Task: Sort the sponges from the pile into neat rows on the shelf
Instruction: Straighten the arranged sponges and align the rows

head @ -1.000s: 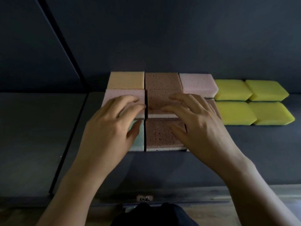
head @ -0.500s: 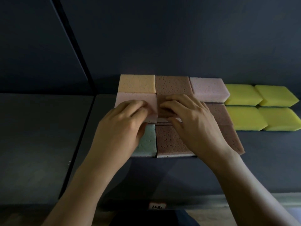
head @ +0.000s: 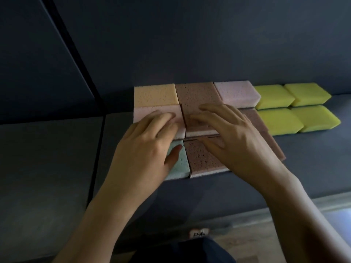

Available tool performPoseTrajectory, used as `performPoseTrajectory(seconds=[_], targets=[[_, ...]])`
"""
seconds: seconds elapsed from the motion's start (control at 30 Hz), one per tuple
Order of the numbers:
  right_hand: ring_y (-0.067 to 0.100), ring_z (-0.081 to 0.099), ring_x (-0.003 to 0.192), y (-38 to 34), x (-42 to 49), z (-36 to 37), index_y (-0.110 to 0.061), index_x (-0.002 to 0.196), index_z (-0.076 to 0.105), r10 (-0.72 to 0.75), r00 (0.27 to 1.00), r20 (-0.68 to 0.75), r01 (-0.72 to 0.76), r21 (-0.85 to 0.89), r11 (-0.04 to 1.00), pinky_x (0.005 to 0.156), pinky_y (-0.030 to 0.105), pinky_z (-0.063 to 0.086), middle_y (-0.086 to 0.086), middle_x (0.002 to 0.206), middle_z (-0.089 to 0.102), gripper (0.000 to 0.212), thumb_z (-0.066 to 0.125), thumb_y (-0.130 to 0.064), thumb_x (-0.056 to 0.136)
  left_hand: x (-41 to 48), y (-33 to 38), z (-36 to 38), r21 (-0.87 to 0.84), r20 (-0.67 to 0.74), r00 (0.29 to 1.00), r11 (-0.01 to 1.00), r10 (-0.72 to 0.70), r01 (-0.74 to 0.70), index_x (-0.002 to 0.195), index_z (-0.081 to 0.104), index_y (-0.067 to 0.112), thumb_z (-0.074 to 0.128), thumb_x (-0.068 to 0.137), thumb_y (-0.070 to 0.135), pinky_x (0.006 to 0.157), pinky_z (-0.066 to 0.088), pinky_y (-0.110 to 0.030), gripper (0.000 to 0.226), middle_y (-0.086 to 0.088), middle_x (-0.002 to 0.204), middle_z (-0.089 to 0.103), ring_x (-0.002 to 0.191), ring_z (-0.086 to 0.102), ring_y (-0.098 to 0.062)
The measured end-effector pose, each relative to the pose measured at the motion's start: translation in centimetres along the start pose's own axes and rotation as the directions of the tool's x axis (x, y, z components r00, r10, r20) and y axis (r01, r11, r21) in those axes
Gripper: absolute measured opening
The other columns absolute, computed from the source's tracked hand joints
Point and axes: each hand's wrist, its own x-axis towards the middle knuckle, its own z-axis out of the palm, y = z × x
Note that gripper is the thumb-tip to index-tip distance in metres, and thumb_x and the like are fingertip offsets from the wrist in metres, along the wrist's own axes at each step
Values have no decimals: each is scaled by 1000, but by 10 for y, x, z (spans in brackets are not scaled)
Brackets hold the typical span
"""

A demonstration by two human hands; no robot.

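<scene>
Sponges lie in rows on the dark shelf (head: 284, 177). The back row holds an orange sponge (head: 154, 94), a brown sponge (head: 195, 92) and a pink sponge (head: 237, 93). My left hand (head: 146, 145) rests flat on a pink sponge (head: 144, 111) in the middle row, thumb over a green sponge (head: 179, 164) in front. My right hand (head: 233, 137) presses flat on the brown middle sponge (head: 193, 126). Another brown sponge (head: 203, 160) lies in the front row. More brown sponges (head: 254, 118) are partly hidden behind my right hand.
Several yellow sponges (head: 275, 120) sit in two rows at the right. The dark back wall (head: 190, 44) rises right behind the sponges. A vertical divider (head: 98, 133) bounds the shelf on the left. A small label (head: 198, 233) marks the shelf's front edge.
The camera view has shifted, so the sponges sit further right in frame. Both hands have slid slightly inward over the middle-row sponges and stay flat on them.
</scene>
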Motion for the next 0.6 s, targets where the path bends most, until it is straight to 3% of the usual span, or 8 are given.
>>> performPoseTrajectory(seconds=[0.13, 0.27, 0.37, 0.6], targets=[[17, 50, 128, -5, -30, -7, -23, 130, 60, 38, 999, 4, -38, 5, 999, 102, 42, 44, -6, 135, 55, 47, 73, -19, 85, -8, 9, 6, -53, -26, 993, 991, 118, -120, 115, 66, 9, 68, 84, 20, 98, 44, -36, 33, -4, 129, 57, 125, 50, -21], [16, 48, 131, 1, -53, -9, -25, 123, 65, 82, 997, -12, -82, -2, 997, 104, 39, 42, -8, 138, 54, 38, 72, -25, 86, -12, 23, 22, -54, 48, 981, 981, 186, -184, 109, 70, 9, 64, 86, 23, 98, 45, -41, 27, -8, 129, 59, 124, 51, -24], [16, 46, 133, 5, -52, -11, -26, 127, 63, 76, 997, -16, -76, 5, 997, 106, 35, 38, -7, 138, 54, 40, 71, -23, 87, -10, 31, 30, -71, 54, 983, 983, 176, -172, 110, 71, 9, 62, 89, 25, 97, 45, -40, 28, -7, 127, 59, 122, 52, -24], [20, 47, 131, 16, -36, -6, -21, 125, 64, -12, 1000, 23, 10, 63, 998, 99, 42, 45, -2, 137, 54, 33, 68, -21, 92, -6, 45, 30, -45, 10, 996, 995, 93, -92, 106, 71, 10, 68, 86, 25, 92, 49, -36, 26, -3, 117, 64, 111, 58, -21]])
